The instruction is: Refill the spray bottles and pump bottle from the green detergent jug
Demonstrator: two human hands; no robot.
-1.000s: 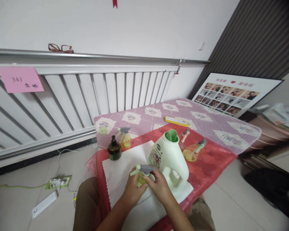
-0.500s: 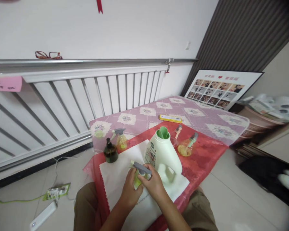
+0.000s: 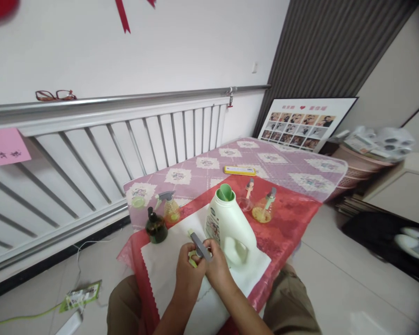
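Observation:
A spray bottle with a grey and pale green trigger head [image 3: 200, 247] is held low over the white cloth [image 3: 160, 267]. My left hand [image 3: 189, 272] is closed around its left side. My right hand [image 3: 217, 266] has its fingers closed at the right of the head and neck. Most of the bottle's body is hidden by the hands. Just beyond my right hand stands a large pale green jug [image 3: 228, 223] with a green cap or cup in its mouth. To the left are a dark pump bottle [image 3: 156, 229] and another spray bottle [image 3: 171, 210] with yellowish liquid.
On the red sheet [image 3: 293, 204] stand a spray bottle with yellow liquid [image 3: 263, 211] and a clear one with a pink trigger [image 3: 247, 197]. A yellow case [image 3: 239, 170] lies behind. A radiator [image 3: 153, 144] lines the wall; a pale green disc [image 3: 138, 201] lies at the table's left.
The spray bottle's head has turned in my hands, from lying nearly sideways to a steeper slant. My right fingers have shifted around it. The camera view has also swung somewhat.

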